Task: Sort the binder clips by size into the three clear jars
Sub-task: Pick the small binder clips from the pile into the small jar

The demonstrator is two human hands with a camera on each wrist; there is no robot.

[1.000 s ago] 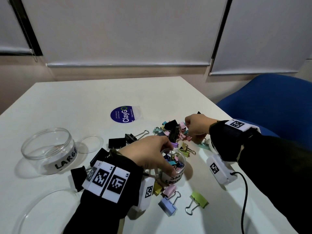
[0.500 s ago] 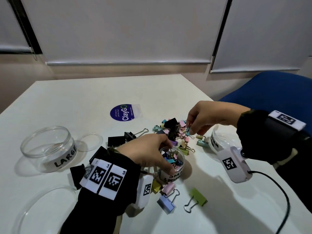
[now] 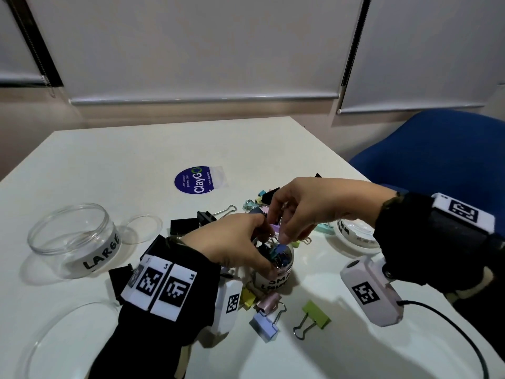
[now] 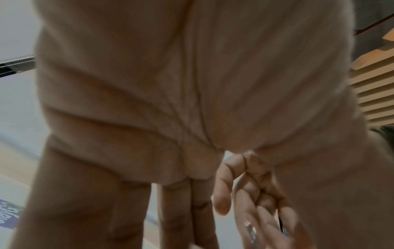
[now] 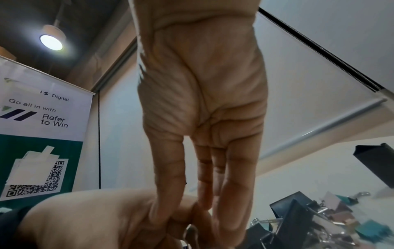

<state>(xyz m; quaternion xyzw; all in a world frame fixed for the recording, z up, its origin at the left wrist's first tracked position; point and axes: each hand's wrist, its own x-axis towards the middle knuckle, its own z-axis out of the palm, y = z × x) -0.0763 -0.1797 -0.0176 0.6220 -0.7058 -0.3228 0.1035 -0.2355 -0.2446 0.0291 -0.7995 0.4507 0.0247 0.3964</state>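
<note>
Head view shows the left hand curled around the rim of the small jar, its grip grasping the jar, which stands on the white table near the front middle and already holds a heap of small coloured clips. Directly above the jar's mouth the right hand points its fingers downward, thumb and fingertips drawn together; a small clip may be pinched there, but I cannot tell whether this grip grasps anything. Behind the two hands lies the unsorted pile of binder clips, black and pastel ones mixed. Just in front of the jar lie a pink clip, a lilac clip and a green clip, close together on the table. Well to the left stands the jar marked LARGE, open, with a clear lid lying just beside it. A third jar sits to the right, partly hidden behind the right forearm. Farther back a round blue sticker lies flat on the table. Right wrist view shows the fingers reaching down beside the left hand, with black clips just to the right.
</note>
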